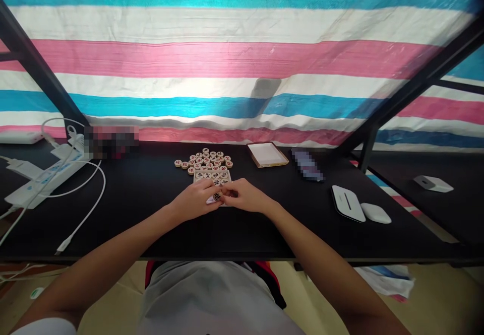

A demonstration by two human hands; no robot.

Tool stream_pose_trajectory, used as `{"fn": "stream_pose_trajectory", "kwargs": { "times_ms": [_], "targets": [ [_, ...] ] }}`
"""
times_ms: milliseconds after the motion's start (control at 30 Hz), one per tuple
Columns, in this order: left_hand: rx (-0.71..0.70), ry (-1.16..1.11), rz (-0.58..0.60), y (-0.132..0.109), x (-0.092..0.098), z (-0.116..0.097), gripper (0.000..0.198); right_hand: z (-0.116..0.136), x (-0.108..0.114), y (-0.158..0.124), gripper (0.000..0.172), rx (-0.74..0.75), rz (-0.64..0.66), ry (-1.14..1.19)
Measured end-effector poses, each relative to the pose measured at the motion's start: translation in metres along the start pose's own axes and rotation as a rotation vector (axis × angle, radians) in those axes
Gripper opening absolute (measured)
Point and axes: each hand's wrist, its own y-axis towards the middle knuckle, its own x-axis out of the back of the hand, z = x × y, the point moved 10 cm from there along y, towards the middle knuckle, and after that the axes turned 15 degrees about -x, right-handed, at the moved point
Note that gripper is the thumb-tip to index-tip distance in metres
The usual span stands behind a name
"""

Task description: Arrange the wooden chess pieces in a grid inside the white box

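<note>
A small white box (229,175) holds rows of round Chinese chess pieces (207,175) marked with characters. Over its front left part bends my left hand (193,199), its fingers closed together and its fingertips partly hidden. From the other side comes my right hand (245,195), thumb and forefinger pinched at a Chinese chess piece (217,197) with a black character. The fingertips of both hands almost meet there. My hands cover much of the box's front. Just behind the box lies a loose cluster of more pieces (206,160), some with red and some with black characters.
A shallow box lid (267,154) lies behind on the right, beside a blurred phone-like object (307,164). Farther right are a white flat device (348,203) and a white mouse-like object (375,213). On the left, a power strip (49,176) trails white cables (102,189).
</note>
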Motion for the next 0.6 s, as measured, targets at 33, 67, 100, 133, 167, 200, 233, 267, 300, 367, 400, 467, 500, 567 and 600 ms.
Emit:
{"fn": "stream_pose_trajectory", "kwargs": {
  "times_ms": [33, 67, 100, 133, 167, 200, 233, 267, 300, 367, 400, 467, 500, 567, 600],
  "targets": [
    [-0.004, -0.002, 0.017, -0.001, 0.0, 0.002, 0.02, -0.001, 0.001, 0.0, 0.019, 0.0, -0.007, -0.004],
    [-0.004, -0.007, 0.027, -0.001, 0.0, 0.004, 0.021, -0.001, 0.002, 0.001, 0.018, 0.001, -0.015, -0.008],
    [-0.001, -0.012, 0.034, -0.002, 0.0, 0.006, 0.022, -0.002, 0.003, 0.001, 0.018, 0.001, -0.024, -0.01],
    [0.003, -0.015, 0.035, -0.003, 0.001, 0.009, 0.022, -0.003, 0.004, 0.002, 0.018, -0.001, -0.028, -0.011],
    [0.008, -0.015, 0.034, -0.004, 0.002, 0.011, 0.021, -0.004, 0.005, 0.002, 0.018, -0.004, -0.026, -0.009],
    [0.01, -0.014, 0.034, -0.005, 0.002, 0.013, 0.02, -0.005, 0.005, 0.003, 0.018, -0.011, -0.021, -0.007],
    [0.008, -0.01, 0.035, -0.005, 0.002, 0.013, 0.02, -0.007, 0.005, 0.003, 0.018, -0.018, -0.016, -0.006],
    [0.002, -0.004, 0.037, -0.005, 0.002, 0.013, 0.019, -0.007, 0.005, 0.003, 0.019, -0.022, -0.01, -0.004],
    [-0.005, 0.005, 0.037, -0.005, 0.002, 0.012, 0.019, -0.008, 0.005, 0.003, 0.02, -0.025, -0.003, -0.002],
    [-0.022, 0.033, 0.034, -0.004, 0.003, 0.01, 0.02, -0.007, 0.004, 0.002, 0.022, -0.021, 0.008, -0.003],
    [-0.029, 0.048, 0.031, -0.004, 0.004, 0.009, 0.021, -0.007, 0.004, 0.002, 0.023, -0.014, 0.014, -0.007],
    [-0.036, 0.064, 0.027, -0.004, 0.005, 0.007, 0.021, -0.004, 0.004, 0.001, 0.024, 0.009, 0.022, -0.016],
    [-0.039, 0.065, 0.026, -0.004, 0.006, 0.007, 0.021, -0.003, 0.004, 0.0, 0.024, 0.023, 0.024, -0.02],
    [-0.043, 0.06, 0.029, -0.005, 0.006, 0.007, 0.021, -0.001, 0.004, -0.001, 0.024, 0.045, 0.026, -0.022],
    [-0.046, 0.058, 0.031, -0.005, 0.005, 0.007, 0.022, 0.0, 0.004, -0.001, 0.024, 0.05, 0.026, -0.023]
  ]
}}
